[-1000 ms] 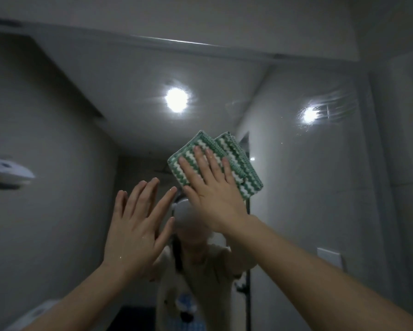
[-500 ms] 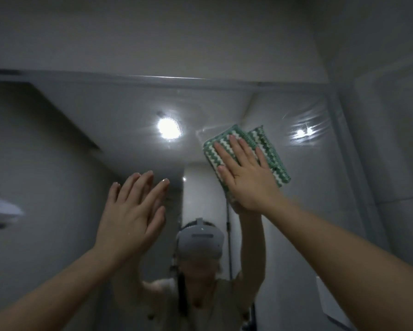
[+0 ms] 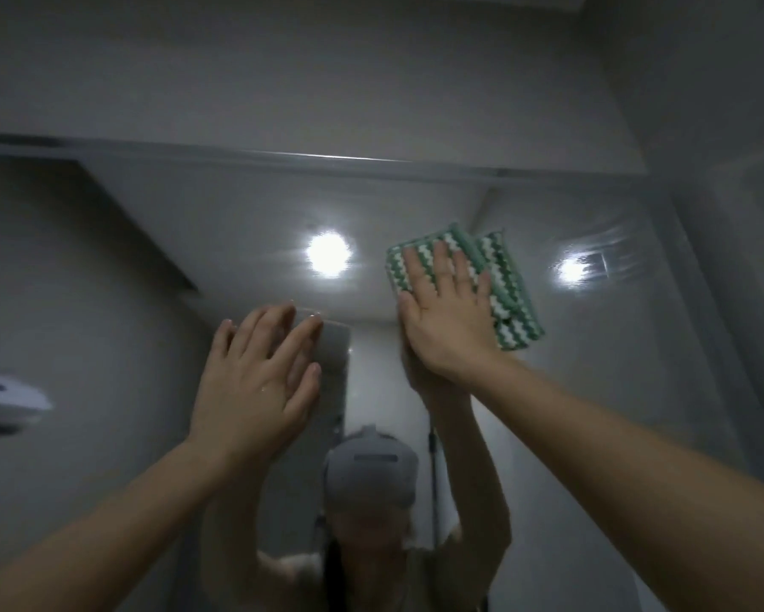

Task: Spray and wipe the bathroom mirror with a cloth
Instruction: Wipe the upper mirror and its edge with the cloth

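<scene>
The right hand (image 3: 448, 322) lies flat, fingers spread, pressing the folded green-and-white cloth (image 3: 510, 293) against the upper part of the bathroom mirror (image 3: 614, 346); the left hand (image 3: 256, 382), fingers straight and holding nothing, is raised near the glass to its left, contact unclear. Wiping well probably means even palm pressure and overlapping passes up to the top edge (image 3: 327, 163). Streaks catch light far right. Ceiling lamps (image 3: 327, 254) reflect in the dim, grey-walled room.
</scene>
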{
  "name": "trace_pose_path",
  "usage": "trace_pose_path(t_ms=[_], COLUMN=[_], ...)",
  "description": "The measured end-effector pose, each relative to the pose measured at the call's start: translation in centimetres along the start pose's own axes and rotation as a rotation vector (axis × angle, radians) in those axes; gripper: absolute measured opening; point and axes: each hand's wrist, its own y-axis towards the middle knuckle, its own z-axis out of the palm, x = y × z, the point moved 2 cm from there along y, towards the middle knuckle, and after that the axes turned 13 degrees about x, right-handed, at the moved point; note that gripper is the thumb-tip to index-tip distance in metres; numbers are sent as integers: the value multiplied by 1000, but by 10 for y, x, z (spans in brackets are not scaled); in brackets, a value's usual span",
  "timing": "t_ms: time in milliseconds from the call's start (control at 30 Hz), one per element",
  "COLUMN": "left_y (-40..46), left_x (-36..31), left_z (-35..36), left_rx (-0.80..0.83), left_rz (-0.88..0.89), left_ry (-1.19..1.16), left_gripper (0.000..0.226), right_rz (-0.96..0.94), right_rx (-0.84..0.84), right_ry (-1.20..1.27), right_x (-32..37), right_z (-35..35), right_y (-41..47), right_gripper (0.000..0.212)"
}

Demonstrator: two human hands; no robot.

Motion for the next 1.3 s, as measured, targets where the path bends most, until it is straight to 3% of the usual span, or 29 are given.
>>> trace_pose_path(t_ms=[167,333,700,900,1067,1167,1300], left_y=[3,19,69,73,77,74,70], left_x=[42,40,-26,-32,-27,-26,-22], left_z=[-14,-18,-12,-11,-14,-14,-10], left_rx=[22,13,-106,-96,-18,-52,-28], left_rz=[-60,-32,-11,-61,-64,-34,-7], left_ry=[87,122,96,110,95,86,114], left_gripper=[57,57,42,42,53,50,44], right_rz=[-283,-351,197,292,28,-121,-237], right_rx=[76,119,10,-28,-68,-19,28], right_ry=[-94,-135,42,44,-89,-76,-74], right_x=[89,82,-103,-82,9,66,82], right_z=[18,1,-59,-56,-40,-33,-33], right_y=[25,48,80,84,109,121,126], right_gripper=[52,50,53,53,53,51,50])
